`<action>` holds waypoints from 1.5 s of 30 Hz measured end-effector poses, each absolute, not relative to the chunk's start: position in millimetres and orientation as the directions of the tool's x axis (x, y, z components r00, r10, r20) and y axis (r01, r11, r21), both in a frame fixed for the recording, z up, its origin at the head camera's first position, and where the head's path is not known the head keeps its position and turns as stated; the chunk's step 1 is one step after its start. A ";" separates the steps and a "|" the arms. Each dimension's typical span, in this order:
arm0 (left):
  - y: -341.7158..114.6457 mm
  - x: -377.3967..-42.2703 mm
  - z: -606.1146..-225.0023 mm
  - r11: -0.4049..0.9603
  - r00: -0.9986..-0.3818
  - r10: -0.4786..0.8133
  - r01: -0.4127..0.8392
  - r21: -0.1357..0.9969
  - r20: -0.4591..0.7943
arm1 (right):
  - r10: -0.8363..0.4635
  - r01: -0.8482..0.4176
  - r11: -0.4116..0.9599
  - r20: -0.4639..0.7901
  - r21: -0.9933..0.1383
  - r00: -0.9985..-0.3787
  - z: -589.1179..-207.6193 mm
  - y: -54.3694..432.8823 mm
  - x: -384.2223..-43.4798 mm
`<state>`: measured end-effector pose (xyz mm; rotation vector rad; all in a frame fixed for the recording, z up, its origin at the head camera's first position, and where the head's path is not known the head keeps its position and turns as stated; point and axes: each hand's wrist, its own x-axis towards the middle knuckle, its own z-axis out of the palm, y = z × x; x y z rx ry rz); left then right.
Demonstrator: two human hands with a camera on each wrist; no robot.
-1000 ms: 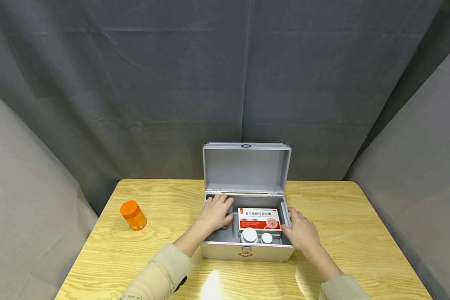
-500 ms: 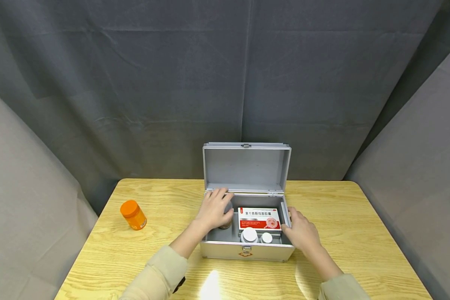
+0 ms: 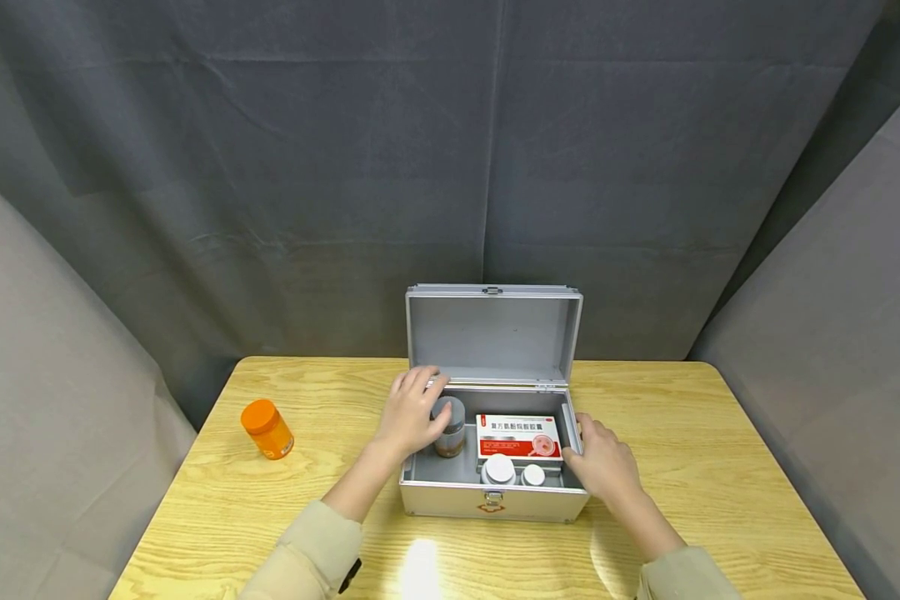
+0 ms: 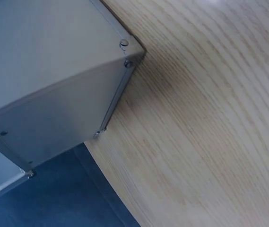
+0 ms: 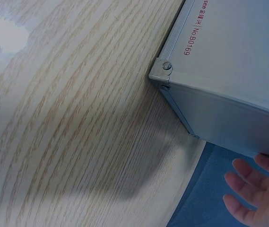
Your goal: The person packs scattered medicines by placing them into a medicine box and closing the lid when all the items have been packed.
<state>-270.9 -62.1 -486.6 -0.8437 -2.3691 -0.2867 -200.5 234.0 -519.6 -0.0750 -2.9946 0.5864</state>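
An aluminium first-aid case [image 3: 450,502] stands on the table with its lid raised. Over the case's left rim is my left hand [image 3: 408,417], fingers extended and holding nothing. Just right of its thumb, a grey-lidded jar [image 3: 451,440] stands upright inside, at the left. My right hand [image 3: 606,463] rests at the right rim, and in the right wrist view its fingers [image 5: 247,182] are spread loosely beside the case wall. A white and red medicine box [image 3: 519,438] lies in the right part of the case, with two white-capped bottles [image 3: 499,471] in front of it.
An orange bottle [image 3: 267,430] with an orange cap sits on the wooden table [image 3: 330,492], well left of the case. Behind the case rises the open lid [image 3: 494,337], close to the table's back edge. Grey cloth [image 3: 345,183] hangs behind.
My left hand has come up out of the case and moved left off the grey-lidded jar, which now shows standing inside. The right hand has stayed at the right rim.
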 end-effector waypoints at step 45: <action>-183.1 -278.1 -498.2 0.901 -0.807 -0.093 0.181 0.394 0.583 | 0.053 0.011 0.935 0.109 -0.353 -0.993 -518.0 233.7 -197.9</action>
